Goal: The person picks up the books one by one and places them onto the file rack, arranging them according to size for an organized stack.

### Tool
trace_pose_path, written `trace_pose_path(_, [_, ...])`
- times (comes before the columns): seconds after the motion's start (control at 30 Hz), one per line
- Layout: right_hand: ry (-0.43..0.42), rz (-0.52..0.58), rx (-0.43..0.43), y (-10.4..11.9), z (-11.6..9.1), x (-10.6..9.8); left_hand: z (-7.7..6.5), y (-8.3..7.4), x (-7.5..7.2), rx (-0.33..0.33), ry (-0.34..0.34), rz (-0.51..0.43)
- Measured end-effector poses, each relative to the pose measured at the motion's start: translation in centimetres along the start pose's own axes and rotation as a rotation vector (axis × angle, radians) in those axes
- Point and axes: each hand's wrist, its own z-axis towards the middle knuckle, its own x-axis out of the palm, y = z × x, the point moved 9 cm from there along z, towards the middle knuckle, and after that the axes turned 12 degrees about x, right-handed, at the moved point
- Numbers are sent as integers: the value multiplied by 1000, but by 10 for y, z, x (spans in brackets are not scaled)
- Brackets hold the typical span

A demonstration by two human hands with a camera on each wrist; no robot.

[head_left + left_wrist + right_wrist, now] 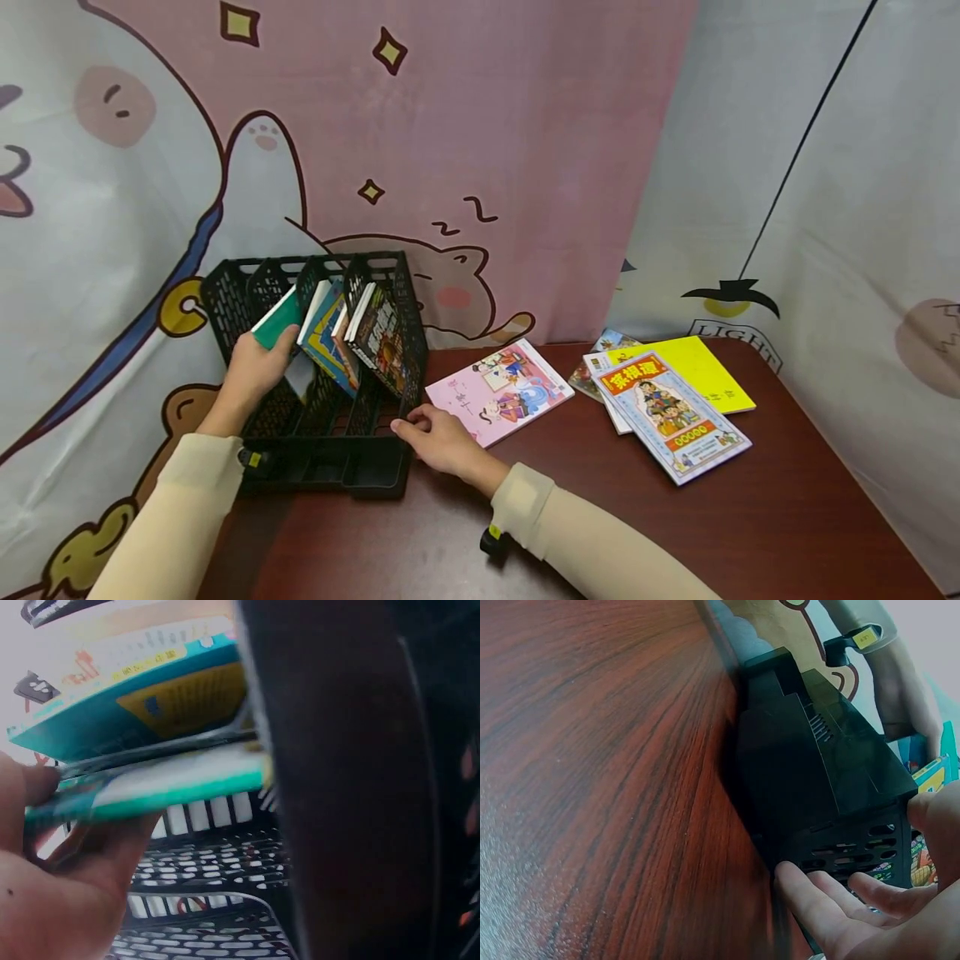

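Observation:
My left hand point(258, 367) pinches a thin green book point(277, 321), thumb on one face and fingers on the other. The book leans partly inside the black file rack point(378, 471), left of the blue-and-yellow book point(327, 337); in the left wrist view it looks blurred. At the rack's front right corner, my right hand point(442, 437) holds the side wall. In the right wrist view its thumb lies on the wall's edge and its fingers point(817, 904) lie against the outer face. A dark-covered book point(384, 342) stands in the rightmost compartment.
A pink book point(498, 392) lies flat just right of the rack. Farther right, a yellow book point(693, 367) and a white-and-blue comic book point(671, 417) overlap others on the brown table point(600, 517). A printed cloth point(525, 167) hangs behind.

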Motion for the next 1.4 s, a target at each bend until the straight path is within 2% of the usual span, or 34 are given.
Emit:
trace_pose_path(0.17, [4, 14, 11, -1, -1, -1, 1, -12, 12, 65, 129, -5])
trace_pose_path(0.3, [11, 19, 7, -3, -2, -1, -4, -12, 16, 56, 198, -10])
trace_pose_path(0.37, [16, 24, 6, -3, -3, -1, -8, -9, 17, 41, 221, -14])
trace_pose_path(0.5, [32, 39, 16, -5, -4, 0, -14, -7, 14, 39, 212, -2])
trace_pose_path(0.7, [53, 59, 21, -5, -4, 1, -18, -16, 3, 67, 114, 35])
trace_pose_path(0.87, [71, 68, 24, -5, -5, 1, -22, -35, -13, 97, -11, 17])
trace_pose_path(0.93, [77, 67, 21, -5, -5, 0, -24, -48, -19, 163, -77, 34])
trace_pose_path(1.03, [90, 79, 14, -4, -5, -3, -27, -70, -25, 296, -181, 71])
trace_pose_path(1.2, [97, 99, 9, -4, -7, -14, -36, -105, -25, 500, -322, 67])
trace_pose_path(1.3, [87, 104, 12, -6, -7, -25, -42, -125, -22, 597, -371, 54])
trace_pose_path(1.4, [76, 91, 30, -9, -7, -39, -48, -144, -13, 654, -364, 47])
